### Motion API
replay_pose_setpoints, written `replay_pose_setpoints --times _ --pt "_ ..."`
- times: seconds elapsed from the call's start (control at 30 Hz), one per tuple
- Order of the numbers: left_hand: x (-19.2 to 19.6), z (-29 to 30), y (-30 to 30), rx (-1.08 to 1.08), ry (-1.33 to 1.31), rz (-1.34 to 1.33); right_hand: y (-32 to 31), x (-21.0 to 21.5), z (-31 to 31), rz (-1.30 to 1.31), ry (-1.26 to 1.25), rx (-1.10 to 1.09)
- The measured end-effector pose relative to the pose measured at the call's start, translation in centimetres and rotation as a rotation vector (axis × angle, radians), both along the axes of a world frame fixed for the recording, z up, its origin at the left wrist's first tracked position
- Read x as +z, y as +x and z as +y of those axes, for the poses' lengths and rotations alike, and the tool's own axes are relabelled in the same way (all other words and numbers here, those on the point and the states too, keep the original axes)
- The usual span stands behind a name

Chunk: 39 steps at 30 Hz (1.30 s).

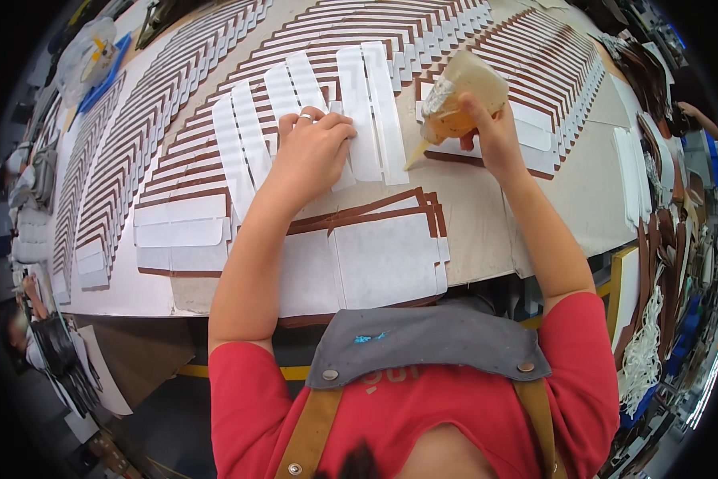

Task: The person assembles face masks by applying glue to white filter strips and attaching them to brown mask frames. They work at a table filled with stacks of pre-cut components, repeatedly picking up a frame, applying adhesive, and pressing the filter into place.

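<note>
Right hand (493, 132) wrapped around a translucent plastic squeeze bottle with amber contents (452, 97), above the tabletop (483, 231), right of the long white flat strips (355, 92). Bottle's long axis slants: base far right, tapered nozzle down and near left, tip just beside the rightmost strip's near end. Left hand (315, 152) on the strips, fingers curled; can't tell if gripping. Strips run roughly near-far. Brown-edged white rectangular panels (387, 251) stacked nearer.
</note>
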<state>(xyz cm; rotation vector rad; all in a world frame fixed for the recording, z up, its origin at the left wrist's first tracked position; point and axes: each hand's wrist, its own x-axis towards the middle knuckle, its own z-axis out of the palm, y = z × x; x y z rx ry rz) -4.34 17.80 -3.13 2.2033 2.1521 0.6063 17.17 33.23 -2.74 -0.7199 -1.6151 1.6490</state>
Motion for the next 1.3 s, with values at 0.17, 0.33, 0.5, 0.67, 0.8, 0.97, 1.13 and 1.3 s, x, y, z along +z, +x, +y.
replay_pose_setpoints --times 0.17,0.33,0.5,0.67,0.8,0.97,1.13,1.3 --pt "0.4 0.0 0.4 0.005 -0.003 0.041 2.0 0.1 -1.3 0.102 -0.261 -0.096" --pt "2.2 -1.0 1.9 -0.060 -0.148 0.056 6.3 6.1 2.2 0.562 -0.490 -0.214" --pt "2.6 -0.9 3.5 -0.127 -0.234 0.266 17.6 9.0 7.6 0.303 -0.168 -0.467" --pt "3.2 -0.2 5.3 -0.239 -0.277 0.602 27.2 8.5 8.9 -0.682 0.325 -0.653" --pt "3.0 0.1 6.0 -0.257 -0.315 0.650 27.7 8.3 7.1 -1.585 0.500 -0.546" --pt "1.1 0.1 5.1 -0.029 -0.074 0.479 30.9 2.2 7.3 -1.912 0.601 -0.570" --pt "7.8 -1.9 4.1 0.225 0.221 -0.273 18.9 5.0 2.2 -1.220 0.864 -0.578" --pt "11.0 -5.0 4.1 0.261 0.310 -0.584 5.4 1.6 -2.0 -0.277 0.191 -0.125"
